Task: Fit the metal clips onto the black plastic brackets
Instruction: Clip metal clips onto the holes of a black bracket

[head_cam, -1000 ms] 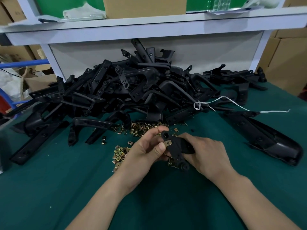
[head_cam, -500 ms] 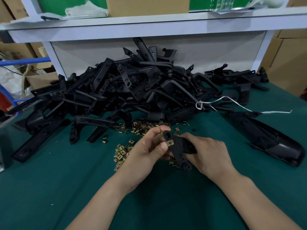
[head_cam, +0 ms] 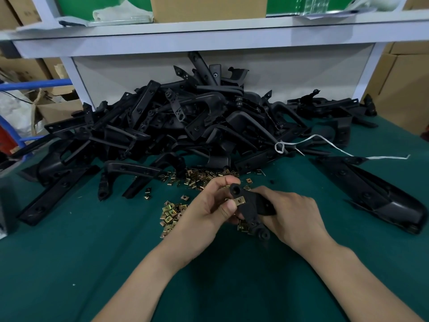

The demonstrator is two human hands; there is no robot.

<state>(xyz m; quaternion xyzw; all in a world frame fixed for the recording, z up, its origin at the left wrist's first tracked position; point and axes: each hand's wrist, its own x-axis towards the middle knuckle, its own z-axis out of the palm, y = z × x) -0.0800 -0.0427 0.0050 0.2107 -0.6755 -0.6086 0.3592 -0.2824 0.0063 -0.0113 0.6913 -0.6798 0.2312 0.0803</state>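
A small black plastic bracket (head_cam: 251, 209) is held over the green table, just in front of me. My right hand (head_cam: 290, 214) grips its body from the right. A brass-coloured metal clip (head_cam: 239, 201) sits on the bracket's upper tab. My left hand (head_cam: 209, 205) pinches that clip and tab, with the thumb pressed against the clip's left edge. Loose metal clips (head_cam: 173, 213) lie scattered on the table under and behind my hands. A big heap of black brackets (head_cam: 185, 126) fills the back of the table.
A long black plastic part (head_cam: 376, 194) lies at the right, with a white string (head_cam: 325, 145) trailing from the heap. A white shelf (head_cam: 209, 33) with a cardboard box stands behind. Cardboard boxes (head_cam: 404, 89) flank both sides. Bare green mat (head_cam: 69, 263) lies at the near left.
Both hands hold the bracket in nearly the same place. The clip sits a little further onto the tab under my left thumb.
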